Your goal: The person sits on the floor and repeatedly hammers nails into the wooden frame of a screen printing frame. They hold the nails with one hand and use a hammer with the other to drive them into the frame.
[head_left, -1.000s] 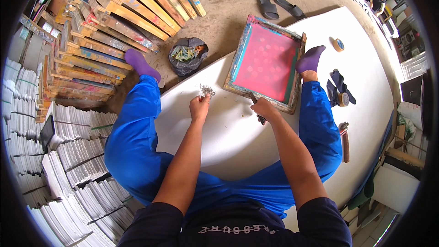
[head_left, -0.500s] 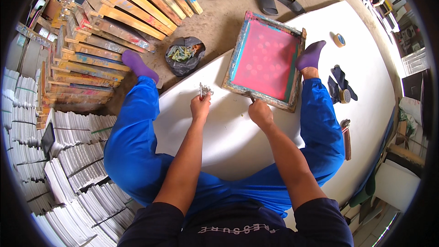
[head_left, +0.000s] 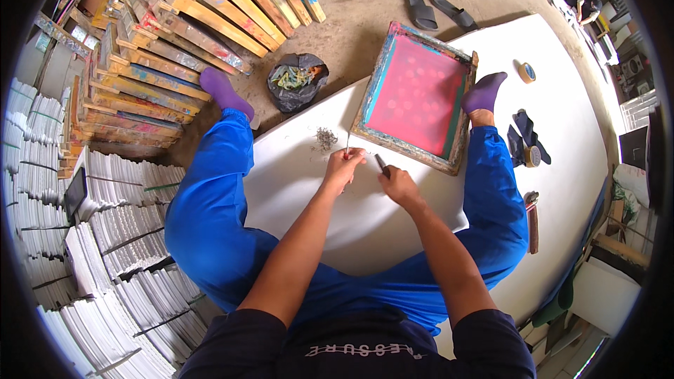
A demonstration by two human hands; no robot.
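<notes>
My left hand (head_left: 343, 168) is closed around a slim metal-shafted tool (head_left: 347, 142) with a bit of red at the fingers; its exact kind is unclear. Just right of it, my right hand (head_left: 399, 186) grips a short dark tool (head_left: 381, 163), its far end pointing up and left. Both hands are close to the lower left corner of a wooden screen-printing frame (head_left: 458, 163) with pink mesh. This frame lies between my feet on a white board (head_left: 295, 203). A small pile of grey metal bits (head_left: 325, 138) sits beyond my left hand.
A black bag of scraps (head_left: 298, 84) stands past the board's edge. Wooden frames (head_left: 151, 88) and paper stacks (head_left: 126, 189) line the left. A tape roll (head_left: 527, 72), dark cloth strips (head_left: 523, 126), a round brush (head_left: 533, 156) and a long-handled tool (head_left: 533, 228) lie right.
My left hand has moved right, from the pile of metal bits to the frame's corner. My right hand has drawn slightly back from the frame's edge with the dark tool.
</notes>
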